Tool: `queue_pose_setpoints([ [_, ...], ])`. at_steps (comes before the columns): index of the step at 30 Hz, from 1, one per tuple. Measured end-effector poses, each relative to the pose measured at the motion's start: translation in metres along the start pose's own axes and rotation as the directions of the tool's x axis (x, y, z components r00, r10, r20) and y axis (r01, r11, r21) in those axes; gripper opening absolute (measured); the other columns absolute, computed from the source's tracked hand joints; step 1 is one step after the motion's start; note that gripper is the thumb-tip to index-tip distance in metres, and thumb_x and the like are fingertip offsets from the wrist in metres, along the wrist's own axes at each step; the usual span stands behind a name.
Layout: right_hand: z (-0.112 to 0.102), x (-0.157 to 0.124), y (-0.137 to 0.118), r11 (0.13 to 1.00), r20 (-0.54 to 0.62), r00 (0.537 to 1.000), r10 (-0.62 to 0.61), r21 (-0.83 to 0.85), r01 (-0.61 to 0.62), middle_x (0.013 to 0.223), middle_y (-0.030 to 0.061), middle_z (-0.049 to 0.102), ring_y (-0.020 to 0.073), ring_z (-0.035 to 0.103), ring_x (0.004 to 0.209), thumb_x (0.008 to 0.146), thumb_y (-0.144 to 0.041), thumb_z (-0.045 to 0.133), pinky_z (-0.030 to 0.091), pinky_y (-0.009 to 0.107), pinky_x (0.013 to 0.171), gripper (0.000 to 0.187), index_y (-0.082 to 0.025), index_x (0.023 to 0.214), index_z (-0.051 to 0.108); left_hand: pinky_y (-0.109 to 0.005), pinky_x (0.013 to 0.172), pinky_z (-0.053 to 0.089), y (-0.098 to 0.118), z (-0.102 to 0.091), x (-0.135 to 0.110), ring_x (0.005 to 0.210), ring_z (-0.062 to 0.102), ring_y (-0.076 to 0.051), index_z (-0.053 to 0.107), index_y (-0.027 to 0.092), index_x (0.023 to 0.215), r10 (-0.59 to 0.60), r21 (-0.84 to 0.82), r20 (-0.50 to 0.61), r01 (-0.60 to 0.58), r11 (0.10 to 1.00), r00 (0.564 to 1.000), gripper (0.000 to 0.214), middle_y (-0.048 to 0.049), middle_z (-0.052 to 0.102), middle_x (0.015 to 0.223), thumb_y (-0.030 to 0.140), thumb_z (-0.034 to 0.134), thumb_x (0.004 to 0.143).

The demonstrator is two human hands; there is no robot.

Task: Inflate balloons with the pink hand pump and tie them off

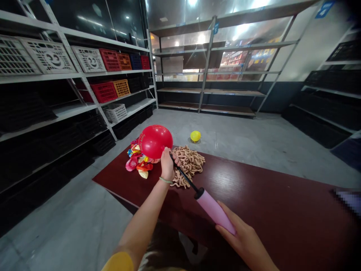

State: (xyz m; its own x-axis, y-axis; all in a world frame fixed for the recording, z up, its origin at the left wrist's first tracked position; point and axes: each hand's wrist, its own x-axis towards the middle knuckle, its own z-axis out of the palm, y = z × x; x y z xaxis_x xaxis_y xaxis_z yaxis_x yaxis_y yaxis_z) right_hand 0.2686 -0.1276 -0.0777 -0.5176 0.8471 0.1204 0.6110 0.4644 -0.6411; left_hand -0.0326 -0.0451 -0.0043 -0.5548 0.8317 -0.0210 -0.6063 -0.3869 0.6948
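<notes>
A half-inflated red balloon (154, 140) sits on the tip of a pink hand pump (214, 211). My left hand (168, 164) is closed round the balloon's neck where it meets the pump's black nozzle. My right hand (244, 239) grips the rear end of the pink pump body, low at the right. The pump's black rod (184, 177) is drawn out between the two hands, above a dark red table (254, 195).
A heap of flat coloured balloons (138, 160) and a pile of tan rubber bands (189, 164) lie at the table's far end. A yellow balloon (195, 136) rests on the grey floor beyond. Shelving with plastic crates (104, 92) lines the left and back walls.
</notes>
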Motion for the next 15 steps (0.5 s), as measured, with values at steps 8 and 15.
queue_pose_setpoints([
  [8,-0.007,-0.017,0.015,0.999,-0.014,1.000,0.018,-0.039,-0.019,0.139,0.0029,0.061,0.0278,0.063,0.121,0.088,-0.049,0.061,0.054,0.039,0.100,0.058,-0.031,0.142,0.052,-0.017,0.036,0.027,-0.001,-0.002,0.000,0.036,0.035,-0.006,0.041,0.023,0.084,0.010,-0.029,-0.017,-0.011,1.000,1.000,0.027,0.0091,0.036,0.054,0.046,0.053,0.092],
  [15,0.011,0.028,-0.029,0.997,0.053,0.997,0.064,0.040,-0.066,0.140,0.0051,0.060,0.0272,0.059,0.126,0.092,-0.052,0.051,0.052,0.039,0.101,0.059,-0.026,0.145,0.048,-0.017,0.034,0.027,-0.002,0.010,-0.015,0.035,0.035,-0.007,0.039,0.024,0.084,0.049,0.057,0.006,-0.049,0.997,0.999,0.025,0.0092,0.039,0.053,0.044,0.050,0.093],
])
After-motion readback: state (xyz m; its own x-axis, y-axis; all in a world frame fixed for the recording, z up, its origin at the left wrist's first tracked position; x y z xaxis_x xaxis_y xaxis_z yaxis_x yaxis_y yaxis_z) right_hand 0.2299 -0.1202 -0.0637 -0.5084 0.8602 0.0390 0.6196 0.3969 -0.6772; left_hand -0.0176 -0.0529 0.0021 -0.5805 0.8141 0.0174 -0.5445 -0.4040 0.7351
